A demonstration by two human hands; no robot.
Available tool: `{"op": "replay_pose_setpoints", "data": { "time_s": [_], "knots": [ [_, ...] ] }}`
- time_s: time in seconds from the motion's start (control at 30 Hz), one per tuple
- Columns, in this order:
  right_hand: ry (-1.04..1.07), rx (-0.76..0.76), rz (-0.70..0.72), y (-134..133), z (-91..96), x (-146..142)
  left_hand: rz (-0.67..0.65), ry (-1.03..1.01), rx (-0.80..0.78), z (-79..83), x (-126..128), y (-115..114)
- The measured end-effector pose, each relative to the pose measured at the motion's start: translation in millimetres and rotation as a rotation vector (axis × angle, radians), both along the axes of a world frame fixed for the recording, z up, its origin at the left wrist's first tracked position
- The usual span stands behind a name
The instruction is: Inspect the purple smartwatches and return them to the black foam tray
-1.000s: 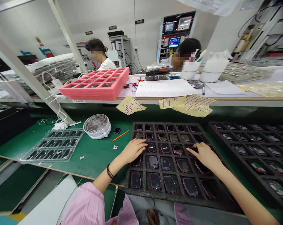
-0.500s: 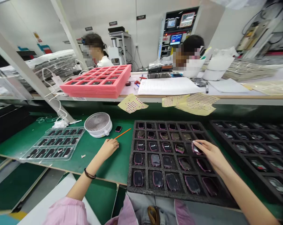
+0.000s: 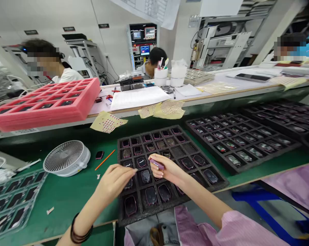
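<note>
1. Pink-purple part [image 3: 157, 164] pinched in right hand [image 3: 170, 171], above black foam tray [image 3: 154, 132].
2. Left hand [image 3: 115, 182] relaxed, fingers extended, holding nothing visible, over tray's left side.
3. Pink-rimmed devices [image 3: 151, 195] in tray cells, some hidden by hands.
4. Desk fan [image 3: 66, 158], orange pencil [image 3: 105, 160] left of tray; second black foam tray [image 3: 259, 160] right.

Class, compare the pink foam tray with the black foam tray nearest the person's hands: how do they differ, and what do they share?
The pink foam tray is bright pink and sits on the upper bench; the black foam tray is dark and lies lower, on the green mat. The pink tray's cells show dark items; the black tray's hold pink-rimmed devices. Both are grids of cells.
</note>
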State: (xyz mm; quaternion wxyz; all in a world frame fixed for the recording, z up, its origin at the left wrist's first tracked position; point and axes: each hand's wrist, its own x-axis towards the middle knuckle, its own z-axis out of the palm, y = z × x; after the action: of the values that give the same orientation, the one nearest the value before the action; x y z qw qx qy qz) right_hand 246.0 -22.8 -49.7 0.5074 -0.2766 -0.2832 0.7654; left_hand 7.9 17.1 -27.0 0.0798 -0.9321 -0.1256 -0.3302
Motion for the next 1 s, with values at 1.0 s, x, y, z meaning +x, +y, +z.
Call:
{"op": "replay_pose_setpoints", "data": {
  "time_s": [1.0],
  "knots": [
    [-0.357,0.125,-0.058,-21,3.5,-34,-0.160,0.092,-0.058,7.4,33,-12]
  ]
}}
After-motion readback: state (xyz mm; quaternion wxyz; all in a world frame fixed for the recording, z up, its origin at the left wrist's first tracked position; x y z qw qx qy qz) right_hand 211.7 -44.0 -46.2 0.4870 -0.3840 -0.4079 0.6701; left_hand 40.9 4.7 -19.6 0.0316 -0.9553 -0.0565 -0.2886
